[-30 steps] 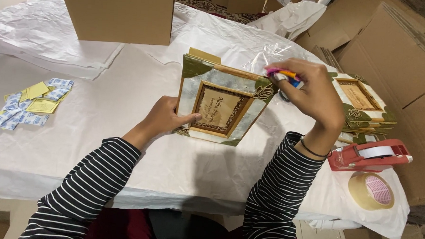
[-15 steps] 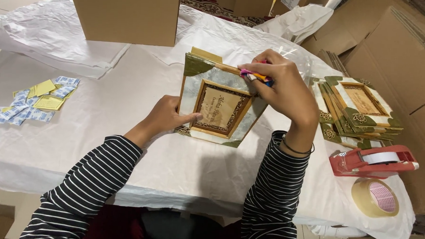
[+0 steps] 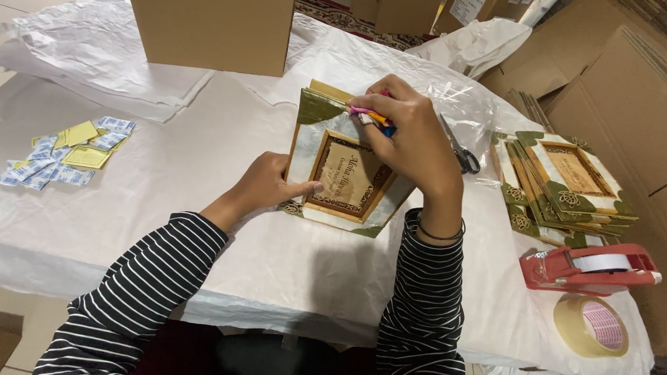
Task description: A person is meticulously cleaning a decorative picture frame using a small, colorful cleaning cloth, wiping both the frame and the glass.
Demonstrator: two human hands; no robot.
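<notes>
A decorated frame (image 3: 341,176) with green corners and a wooden inner panel stands tilted on the white-covered table (image 3: 200,159). My left hand (image 3: 262,184) steadies its left edge with the fingers flat against it. My right hand (image 3: 410,138) is over the frame's top edge, closed on a bundle of small coloured packets (image 3: 374,118), pink, orange and blue, pressed to the frame's upper right.
A stack of similar frames (image 3: 562,186) lies at right, scissors (image 3: 462,156) behind it. A red tape dispenser (image 3: 589,268) and a tape roll (image 3: 591,326) sit at front right. Small blue and yellow sachets (image 3: 69,150) lie left. A cardboard box (image 3: 209,21) stands behind.
My right hand has carried the coloured packets leftward and down, from beside the frame's right corner to its top edge. My left hand has stayed on the frame.
</notes>
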